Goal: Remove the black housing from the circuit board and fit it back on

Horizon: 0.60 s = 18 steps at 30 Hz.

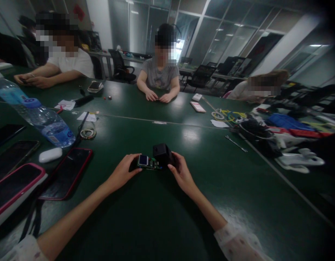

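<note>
My left hand (127, 169) grips a green circuit board (152, 165) by its left end, thumb in front and fingers behind. A small square screen (143, 160) sits on that end of the board. In my right hand (181, 169) is a black box-shaped housing (162, 153), tilted and held at its right side. The housing stands close over the board's right end; whether the two touch, I cannot tell. Both hands are near the middle of the green table (156, 217), and the far fingers of each are partly hidden.
Left stand water bottles (52, 125), phones (68, 174), a white earbud case (50, 155) and a beaded bracelet (88, 133). To the right lie a wrench (236, 144), cables (224, 115) and a white tool-like object (300, 159). Several people sit around the table, one directly opposite (159, 72).
</note>
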Tool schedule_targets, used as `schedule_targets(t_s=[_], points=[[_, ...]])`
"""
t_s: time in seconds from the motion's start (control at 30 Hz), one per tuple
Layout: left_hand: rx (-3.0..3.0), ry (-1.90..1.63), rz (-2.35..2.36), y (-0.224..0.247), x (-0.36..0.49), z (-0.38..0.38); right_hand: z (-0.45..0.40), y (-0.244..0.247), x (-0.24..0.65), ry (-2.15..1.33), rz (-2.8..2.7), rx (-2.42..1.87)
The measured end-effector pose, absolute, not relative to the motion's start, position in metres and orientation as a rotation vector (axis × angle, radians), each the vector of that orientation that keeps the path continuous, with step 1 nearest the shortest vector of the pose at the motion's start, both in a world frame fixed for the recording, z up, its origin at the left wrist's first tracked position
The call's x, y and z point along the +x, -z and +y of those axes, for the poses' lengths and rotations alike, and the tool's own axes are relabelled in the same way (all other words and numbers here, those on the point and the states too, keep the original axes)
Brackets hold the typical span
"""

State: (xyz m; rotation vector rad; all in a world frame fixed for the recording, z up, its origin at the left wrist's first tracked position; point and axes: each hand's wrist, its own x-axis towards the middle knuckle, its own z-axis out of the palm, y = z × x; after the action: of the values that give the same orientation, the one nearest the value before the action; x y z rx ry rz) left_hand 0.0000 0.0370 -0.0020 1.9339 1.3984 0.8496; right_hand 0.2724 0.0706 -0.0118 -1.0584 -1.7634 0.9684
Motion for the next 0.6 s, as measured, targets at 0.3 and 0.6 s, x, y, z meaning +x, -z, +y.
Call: schedule_targets(t_s=[0.3, 0.6], points=[[1.968, -0.864, 1.406, 0.006, 0.001, 0.04, 0.069, 0.011, 0.265, -1.004, -1.857, -1.02], [1.919, -0.907, 1.394, 0.012, 0.0, 0.042, 0.074, 0.004, 0.254, -0.92, -1.977, -0.965]])
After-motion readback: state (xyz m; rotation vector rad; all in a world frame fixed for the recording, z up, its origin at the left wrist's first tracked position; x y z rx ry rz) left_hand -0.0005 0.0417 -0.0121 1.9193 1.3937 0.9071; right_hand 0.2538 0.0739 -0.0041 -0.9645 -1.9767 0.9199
